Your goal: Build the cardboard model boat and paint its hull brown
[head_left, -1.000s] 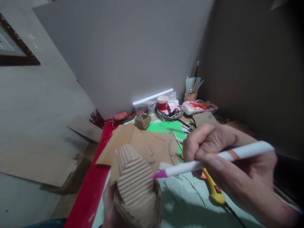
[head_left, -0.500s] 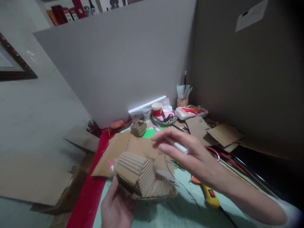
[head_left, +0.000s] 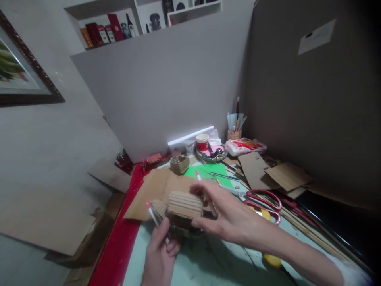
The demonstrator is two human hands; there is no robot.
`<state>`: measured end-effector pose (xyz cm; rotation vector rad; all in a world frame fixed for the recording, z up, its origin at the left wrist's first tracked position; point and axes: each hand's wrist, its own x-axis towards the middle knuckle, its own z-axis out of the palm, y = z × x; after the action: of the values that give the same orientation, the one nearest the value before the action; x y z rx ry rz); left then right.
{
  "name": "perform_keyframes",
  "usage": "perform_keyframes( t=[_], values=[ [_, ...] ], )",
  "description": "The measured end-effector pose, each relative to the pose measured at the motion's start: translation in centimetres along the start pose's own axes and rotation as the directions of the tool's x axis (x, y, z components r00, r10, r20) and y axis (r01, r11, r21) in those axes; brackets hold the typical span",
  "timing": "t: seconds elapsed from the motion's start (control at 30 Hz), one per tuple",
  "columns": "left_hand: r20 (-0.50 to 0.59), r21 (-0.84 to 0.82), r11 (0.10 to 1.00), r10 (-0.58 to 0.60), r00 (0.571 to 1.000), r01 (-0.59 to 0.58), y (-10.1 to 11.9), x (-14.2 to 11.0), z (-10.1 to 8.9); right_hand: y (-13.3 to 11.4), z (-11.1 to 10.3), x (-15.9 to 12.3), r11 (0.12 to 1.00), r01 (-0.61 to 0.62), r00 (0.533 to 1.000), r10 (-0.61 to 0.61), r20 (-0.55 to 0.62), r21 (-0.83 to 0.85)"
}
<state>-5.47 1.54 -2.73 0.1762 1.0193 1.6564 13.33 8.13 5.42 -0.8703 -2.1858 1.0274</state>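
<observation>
A small model of ribbed corrugated cardboard [head_left: 185, 202] is above the table in front of me. My right hand [head_left: 212, 210] grips its right side, thumb at the front and fingers over the back. A slim white marker with a pink tip [head_left: 198, 175] is tucked between the same hand's fingers. My left hand [head_left: 162, 242] is closed on a second white, pink-tipped marker [head_left: 153, 213], slanting up past the model's left end. Whether the left fingers also support the model's underside is hidden.
Flat cardboard [head_left: 149, 188], a green sheet [head_left: 218, 171] and a cardboard box [head_left: 179, 165] lie behind. Red-handled scissors [head_left: 264, 198] and a yellow tool with a cord [head_left: 271, 261] are at right, under or near my forearm. A paper cup [head_left: 203, 142] stands farther back.
My right hand has come down from above and taken hold of the model, which has turned. The left hand's marker shows more fully. The view has shifted slightly.
</observation>
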Motion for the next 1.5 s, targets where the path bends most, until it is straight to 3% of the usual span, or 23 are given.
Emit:
perform_keyframes(
  t=[0.33, 0.5, 0.67, 0.93, 1.23, 1.5],
  values=[
    [0.07, 0.019, 0.998, 0.064, 0.996, -0.065, 1.7, 0.0, -0.5, 0.7, 1.0, 2.4, 0.997, -0.01, 0.994, 0.001, -0.114, -0.081],
    [0.031, 0.029, 0.999, 0.031, 0.999, -0.031, 2.4, -0.3, -0.6, 3.3, 1.9, 5.5, 0.982, 0.031, 0.979, -0.067, -0.19, -0.186],
    [0.04, 0.025, 0.999, -0.028, 0.999, 0.027, 2.3, -0.7, -0.3, 5.9, 3.4, 7.5, 0.951, 0.067, 0.974, -0.128, -0.186, -0.301],
    [0.08, 0.032, 0.999, -0.044, 0.996, 0.042, 2.3, -0.9, 0.1, 7.7, 3.2, 7.5, 0.946, 0.094, 0.976, -0.149, -0.157, -0.31],
    [0.156, 0.094, 0.995, -0.06, 0.986, 0.045, 1.3, -0.4, 0.4, 7.6, 1.8, 7.4, 0.967, 0.059, 0.984, -0.098, -0.148, -0.249],
    [0.091, 0.179, 0.983, -0.064, 0.994, 0.047, 1.3, -0.1, 0.5, 8.9, 2.1, 7.7, 0.958, 0.069, 0.977, -0.121, -0.174, -0.277]
  ],
)
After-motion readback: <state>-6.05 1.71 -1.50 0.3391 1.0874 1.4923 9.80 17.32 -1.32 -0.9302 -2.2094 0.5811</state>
